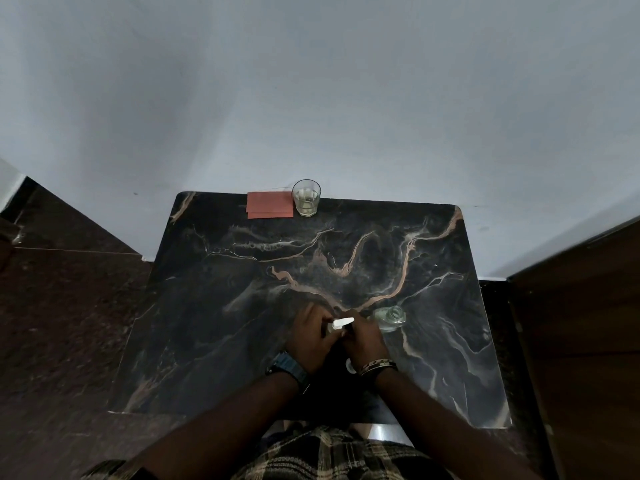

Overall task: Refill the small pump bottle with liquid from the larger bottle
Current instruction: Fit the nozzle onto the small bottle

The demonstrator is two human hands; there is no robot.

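Both hands meet over the near middle of the dark marble-patterned table [242,341]: the left hand [308,337] and right hand [363,341] curl their fingers around the small clear pump bottle with a white nozzle [343,322]. The larger clear glass bottle [389,318] stands just right of them. Wide bare tabletop lies beyond; a clear drinking glass [306,197] and red paper [269,205] sit at the far edge. No writing is legible.

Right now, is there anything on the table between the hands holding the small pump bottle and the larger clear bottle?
Nothing visible stands between them. Both hands, left hand and right hand, hold the small pump bottle, and the larger clear bottle stands just beyond the right hand on the marble table. The drinking glass and red paper sit far back.
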